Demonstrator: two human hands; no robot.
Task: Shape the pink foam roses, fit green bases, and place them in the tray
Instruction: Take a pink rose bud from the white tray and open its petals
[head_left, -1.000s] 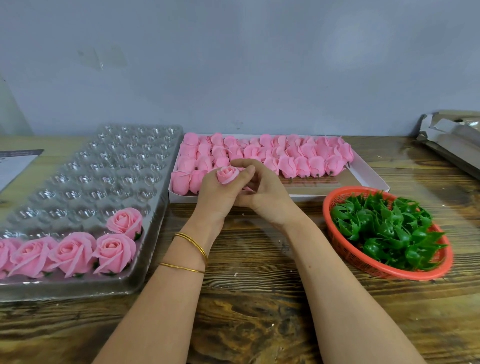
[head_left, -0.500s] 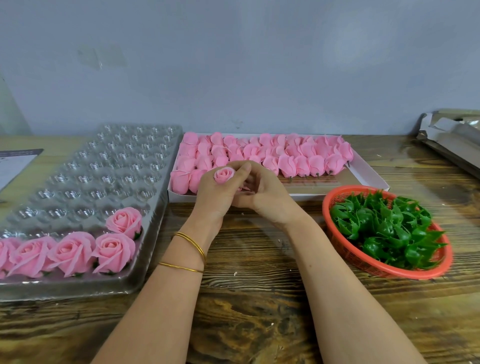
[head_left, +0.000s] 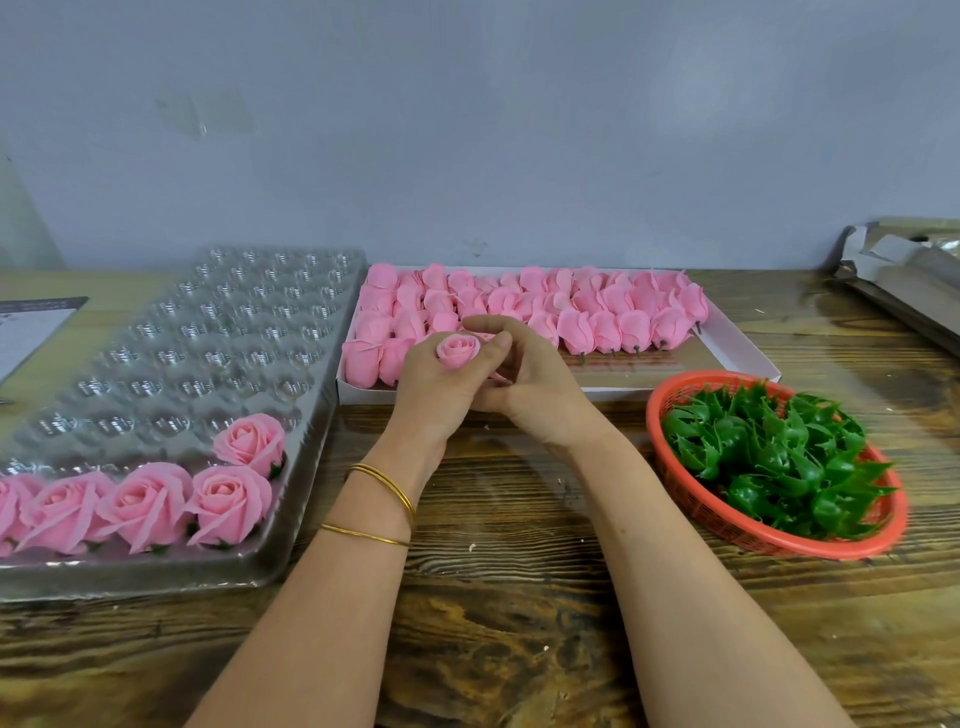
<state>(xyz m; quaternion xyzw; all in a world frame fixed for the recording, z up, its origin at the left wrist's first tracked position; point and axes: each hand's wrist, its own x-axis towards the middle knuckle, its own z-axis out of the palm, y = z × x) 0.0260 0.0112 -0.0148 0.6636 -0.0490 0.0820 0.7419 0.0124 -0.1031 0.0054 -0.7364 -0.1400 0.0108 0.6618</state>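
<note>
1. Wooden table (head_left: 519, 649) against a plain grey wall serves as the bench.
2. One pink bud (head_left: 457, 351) sits upright in the left hand (head_left: 436, 395), whose fingers wrap its lower half, leaving the top free for shaping.
3. The right hand (head_left: 530, 384) curls in, pinching the bud's outer petals.
4. Just behind, unshaped buds (head_left: 597, 312) fill the white box (head_left: 748, 358).
5. To the right, green bases (head_left: 769, 457) wait in the red basket (head_left: 675, 467); to the left is the tray (head_left: 156, 577) of finished roses (head_left: 228, 499). Both seem within easy reach.

"What's hidden?"

"Right of the tray (head_left: 156, 578), the left hand (head_left: 434, 397) covers the lower half of the bud (head_left: 457, 349) and some fingers of the right hand (head_left: 537, 392)."

"Cut off?"

"The tray's leftmost rose (head_left: 7, 506); also the leaflet (head_left: 31, 327) behind the tray, print unreadable."
</note>
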